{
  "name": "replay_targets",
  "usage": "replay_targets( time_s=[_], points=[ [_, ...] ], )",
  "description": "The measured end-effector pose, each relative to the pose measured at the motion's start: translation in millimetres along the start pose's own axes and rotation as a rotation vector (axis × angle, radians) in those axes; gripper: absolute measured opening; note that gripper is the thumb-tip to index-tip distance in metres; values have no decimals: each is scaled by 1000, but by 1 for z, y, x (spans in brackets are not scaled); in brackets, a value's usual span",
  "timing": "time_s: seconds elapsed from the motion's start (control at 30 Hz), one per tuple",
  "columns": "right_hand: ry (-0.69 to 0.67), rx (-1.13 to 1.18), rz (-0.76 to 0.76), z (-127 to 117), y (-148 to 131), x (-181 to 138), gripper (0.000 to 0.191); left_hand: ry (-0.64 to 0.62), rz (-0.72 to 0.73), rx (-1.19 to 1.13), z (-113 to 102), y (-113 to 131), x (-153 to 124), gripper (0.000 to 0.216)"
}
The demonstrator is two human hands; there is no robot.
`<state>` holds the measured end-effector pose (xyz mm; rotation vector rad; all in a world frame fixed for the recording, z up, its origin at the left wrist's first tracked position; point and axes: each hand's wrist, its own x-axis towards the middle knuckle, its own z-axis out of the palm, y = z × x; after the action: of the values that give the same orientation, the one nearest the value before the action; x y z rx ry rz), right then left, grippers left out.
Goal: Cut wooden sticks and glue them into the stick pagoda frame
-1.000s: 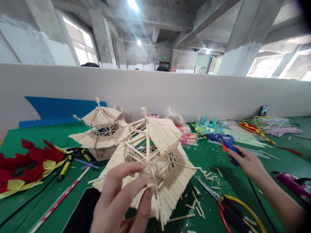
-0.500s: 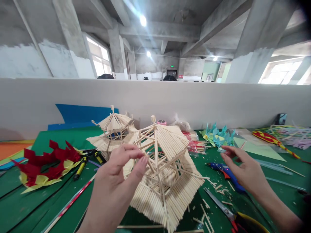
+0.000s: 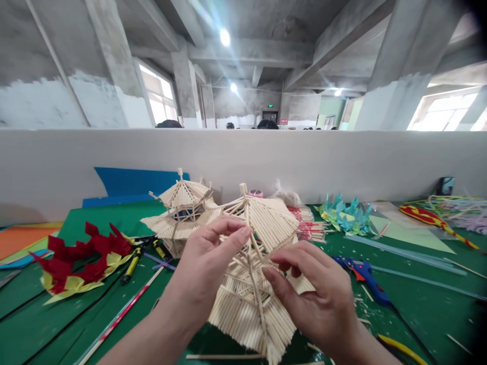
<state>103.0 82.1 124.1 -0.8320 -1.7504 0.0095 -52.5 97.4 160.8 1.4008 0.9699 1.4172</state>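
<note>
Both hands on the stick pagoda [image 3: 262,223]: left hand [image 3: 207,263] pinches a roof strut, right hand [image 3: 319,299] fingertips nip another; keep grip light, struts look fragile

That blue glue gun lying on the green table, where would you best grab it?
By its handle, coming from above. The blue glue gun lies flat on its side on the green table, clear of the right hand, with its nozzle end pointing left.

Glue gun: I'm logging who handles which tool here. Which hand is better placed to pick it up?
Probably the right hand: the blue glue gun lies just beside it, while the left hand pinches the stick pavilion near its peak.
</note>
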Motion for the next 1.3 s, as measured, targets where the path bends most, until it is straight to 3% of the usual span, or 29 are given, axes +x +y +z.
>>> replay_targets(
  time_s=[0.23,0.5,0.63,0.73,0.83,1.0,1.13,1.3],
  points=[
    [148,41,7,21,-6,-23,14,2,7,52,0,-12,-9,5],
    [271,187,186,37,-8,-27,11,34,-2,50,1,-16,-10,8],
    [338,222,326,42,-7,-32,11,33,31,218,-9,-21,-8,6],
    [348,192,389,44,-5,-36,7,62,209,439,-18,-25,-8,6],
    [339,153,376,45,-3,-35,6,76,524,693,-24,-23,-6,9],
    [297,88,296,45,-3,-31,6,-40,1009,1100,-32,-16,5,21],
    [253,87,263,44,-4,-28,8,-166,1187,1274,-38,-14,11,26],
    [251,69,226,43,-4,-24,9,-275,1340,1330,-41,-12,13,33]
  ],
)
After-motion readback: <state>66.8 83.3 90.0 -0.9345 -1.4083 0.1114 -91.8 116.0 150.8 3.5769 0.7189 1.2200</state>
